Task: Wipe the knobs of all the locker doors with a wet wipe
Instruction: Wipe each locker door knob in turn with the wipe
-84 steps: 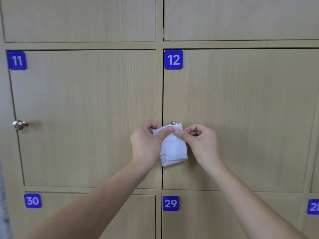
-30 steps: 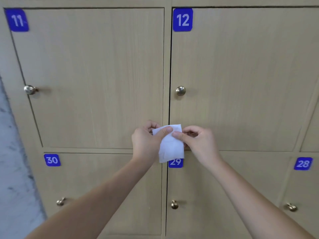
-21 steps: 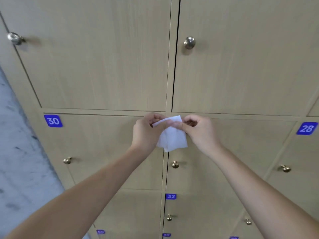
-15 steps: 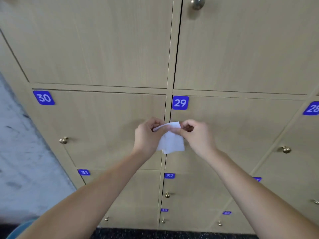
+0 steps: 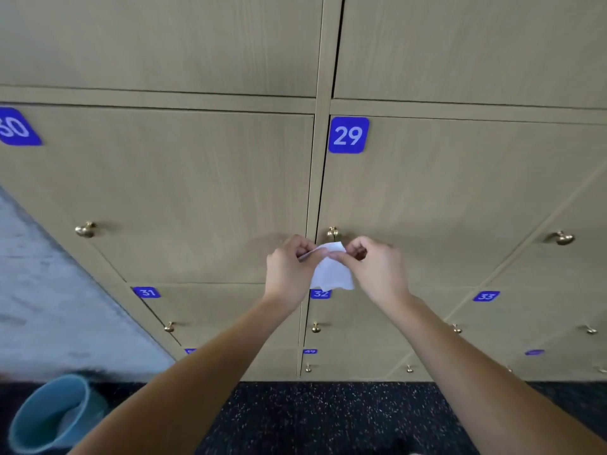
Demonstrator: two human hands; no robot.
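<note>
A white wet wipe point(image 5: 331, 272) hangs folded between my two hands in front of the wooden lockers. My left hand point(image 5: 289, 274) pinches its upper left corner, and my right hand point(image 5: 377, 274) pinches its upper right edge. Just above the wipe sits the brass knob of locker 29 point(image 5: 332, 232), close to the wipe but apart from it. Other brass knobs show on locker 30 point(image 5: 85, 229), on the door to the right point(image 5: 562, 238) and on lockers 31 point(image 5: 169, 327) and 32 point(image 5: 316, 327) below.
Blue number plates mark the doors, such as 29 point(image 5: 348, 135). A teal bucket point(image 5: 49, 415) stands on the dark speckled floor point(image 5: 328, 418) at the lower left. A grey wall point(image 5: 49, 290) borders the lockers on the left.
The view has tilted down from lockers 11 and 12 to the row with 29 and 30. Both hands moved down with the wipe, away from knob 12 and close to knob 29.
</note>
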